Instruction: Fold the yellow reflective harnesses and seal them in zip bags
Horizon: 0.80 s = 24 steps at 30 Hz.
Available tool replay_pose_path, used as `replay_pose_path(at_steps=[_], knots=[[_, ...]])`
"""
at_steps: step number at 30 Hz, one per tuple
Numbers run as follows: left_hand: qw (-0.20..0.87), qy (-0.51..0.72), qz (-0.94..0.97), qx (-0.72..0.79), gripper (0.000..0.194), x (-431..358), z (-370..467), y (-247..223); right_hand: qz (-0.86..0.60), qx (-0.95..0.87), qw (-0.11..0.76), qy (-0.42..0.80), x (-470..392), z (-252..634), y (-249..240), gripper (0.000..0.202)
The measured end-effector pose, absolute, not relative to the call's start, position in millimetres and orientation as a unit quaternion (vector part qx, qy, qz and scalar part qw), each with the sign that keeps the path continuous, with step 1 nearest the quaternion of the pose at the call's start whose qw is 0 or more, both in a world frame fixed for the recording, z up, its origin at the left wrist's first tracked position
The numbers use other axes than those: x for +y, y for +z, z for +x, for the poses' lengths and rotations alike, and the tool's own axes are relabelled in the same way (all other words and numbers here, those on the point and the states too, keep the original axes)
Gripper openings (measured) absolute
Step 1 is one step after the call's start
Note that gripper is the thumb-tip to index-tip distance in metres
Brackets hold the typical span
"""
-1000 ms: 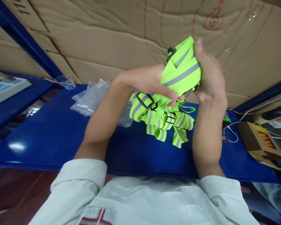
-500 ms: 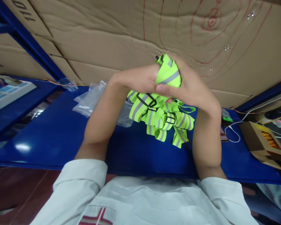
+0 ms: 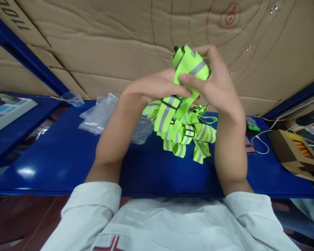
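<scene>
A bundle of neon yellow-green strap with grey stripes [image 3: 192, 66] is wound up between my two hands, with black clips at its top. My right hand [image 3: 216, 82] grips it from the right, thumb across its front. My left hand [image 3: 164, 83] is closed on its lower left side, its fingers partly hidden behind the strap. From the bundle a length with a black buckle hangs down to a loose heap of the same straps [image 3: 199, 134], which lies on the blue table [image 3: 157, 170] below my hands.
Clear plastic bags [image 3: 101, 113] lie left of the straps, near a clear plastic cup [image 3: 74, 98]. A cardboard sheet [image 3: 115, 42] stands behind the table. At right are a white cable [image 3: 263, 152] and an open cardboard box [image 3: 288, 150]. A white device [image 3: 13, 111] sits far left.
The wound bundle is now higher and tilted, with more of it showing. My right thumb has moved up onto its front, and the buckled length below has been drawn upward.
</scene>
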<state>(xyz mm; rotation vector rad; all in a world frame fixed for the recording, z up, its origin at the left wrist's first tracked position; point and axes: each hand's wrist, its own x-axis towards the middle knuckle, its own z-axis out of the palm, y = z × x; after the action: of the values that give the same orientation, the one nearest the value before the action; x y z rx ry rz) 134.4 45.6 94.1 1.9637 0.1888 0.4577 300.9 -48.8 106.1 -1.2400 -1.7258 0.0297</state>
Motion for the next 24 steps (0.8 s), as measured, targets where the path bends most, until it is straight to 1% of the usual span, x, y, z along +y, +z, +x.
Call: replay_pose_path(at_steps=[3, 5, 7, 12, 14, 16, 19, 24], knots=[[0.547, 0.182, 0.808, 0.118, 0.036, 52.6, 134.4, 88.9, -0.501, -0.695, 0.516, -0.016, -44.9, 305.9, 106.5, 0.024], [0.559, 0.169, 0.804, 0.115, 0.043, 56.4, 134.8, 86.8, -0.507, -0.692, 0.513, -0.024, -41.6, 310.7, 106.2, 0.021], [0.557, 0.161, 0.809, 0.099, 0.049, 58.7, 135.1, 86.5, -0.5, -0.684, 0.531, -0.018, -37.4, 315.0, 104.6, 0.02], [0.54, 0.177, 0.82, 0.07, 0.053, 56.7, 135.3, 89.3, -0.433, -0.656, 0.618, -0.028, -29.4, 316.6, 100.8, 0.022], [0.541, 0.189, 0.817, 0.067, 0.055, 53.8, 136.1, 89.9, -0.41, -0.645, 0.644, -0.046, -29.3, 314.1, 102.0, 0.019], [0.539, 0.201, 0.815, 0.066, 0.058, 51.5, 136.8, 90.2, -0.389, -0.639, 0.66, -0.064, -30.0, 311.7, 104.3, 0.018], [0.521, 0.202, 0.827, 0.053, 0.064, 51.5, 135.6, 91.1, -0.356, -0.629, 0.686, -0.085, -30.5, 310.8, 107.6, 0.021], [0.495, 0.145, 0.856, 0.035, 0.066, 56.5, 129.5, 93.3, -0.346, -0.621, 0.697, -0.099, -32.0, 318.7, 110.6, 0.02]])
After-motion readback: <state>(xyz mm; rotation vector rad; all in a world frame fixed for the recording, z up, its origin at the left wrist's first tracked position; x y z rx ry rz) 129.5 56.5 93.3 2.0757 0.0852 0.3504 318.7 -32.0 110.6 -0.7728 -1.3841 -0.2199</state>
